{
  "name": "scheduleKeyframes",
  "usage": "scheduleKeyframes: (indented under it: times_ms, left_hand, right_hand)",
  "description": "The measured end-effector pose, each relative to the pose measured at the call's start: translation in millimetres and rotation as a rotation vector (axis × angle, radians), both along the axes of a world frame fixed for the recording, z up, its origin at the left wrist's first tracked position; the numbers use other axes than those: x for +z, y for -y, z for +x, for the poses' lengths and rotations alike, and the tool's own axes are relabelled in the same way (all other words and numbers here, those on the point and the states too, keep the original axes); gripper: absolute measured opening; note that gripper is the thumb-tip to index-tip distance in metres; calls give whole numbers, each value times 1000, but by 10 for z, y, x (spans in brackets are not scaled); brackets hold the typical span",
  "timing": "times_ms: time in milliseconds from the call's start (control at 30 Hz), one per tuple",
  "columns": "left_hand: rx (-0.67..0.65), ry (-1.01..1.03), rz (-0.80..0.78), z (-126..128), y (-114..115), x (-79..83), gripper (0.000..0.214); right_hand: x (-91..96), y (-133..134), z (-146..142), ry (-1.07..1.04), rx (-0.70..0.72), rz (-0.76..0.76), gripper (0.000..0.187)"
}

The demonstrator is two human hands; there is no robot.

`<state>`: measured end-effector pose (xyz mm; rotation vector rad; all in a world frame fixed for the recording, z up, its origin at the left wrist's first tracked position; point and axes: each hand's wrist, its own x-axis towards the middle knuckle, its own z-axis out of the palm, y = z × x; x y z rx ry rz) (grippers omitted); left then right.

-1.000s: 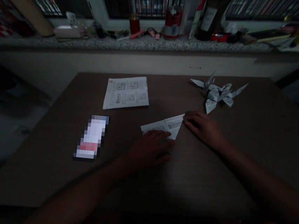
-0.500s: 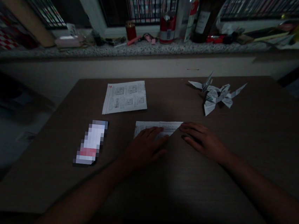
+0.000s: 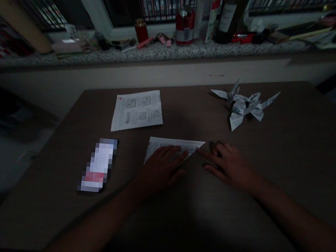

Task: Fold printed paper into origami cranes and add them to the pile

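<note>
A printed sheet folded into a triangle lies flat on the dark wooden table. My left hand rests on its lower part with fingers stretched flat over the paper. My right hand lies flat beside the triangle's right tip, its fingertips touching the point, fingers spread. Neither hand grips anything.
A flat printed sheet lies behind the fold. Folded paper cranes sit at the back right. A blurred phone-sized object lies at the left. The stone sill behind holds cans, bottles and clutter.
The folded triangle has turned from slanting to level, its long edge now straight across. Both hands slid with it and stay flat on the table.
</note>
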<state>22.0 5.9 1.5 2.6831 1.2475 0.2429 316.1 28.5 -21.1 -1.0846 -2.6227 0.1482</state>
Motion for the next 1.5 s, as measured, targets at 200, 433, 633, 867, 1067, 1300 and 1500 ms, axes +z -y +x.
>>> scheduleKeyframes:
  times_ms: [200,433,633,867,1067,1300,1500]
  left_hand:
    - [25,31,-42,-14,33,-74,59]
    - [40,46,-80,-7,47,-77,60]
    - [47,71,-84,5,61,-73,60]
    - [51,98,-92,11,58,-86,59]
    - [60,81,-101,10,53,-90,55]
    - [42,54,-67,19,57,-82,57]
    - [4,107,-61,21,92,-76,56]
  right_hand:
    - [20,8,-32,24,-14,3,53]
    - [24,13,-27,25,-8,-1,53]
    - [12,24,-33,26,-13,14,54]
    - [75,76,-135,95,6,23,53]
    - [65,22,-93,140,-105,31,53]
    - [35,17,-60,60,-90,25,55]
    - [80,32,-151,-39,46,-26,58]
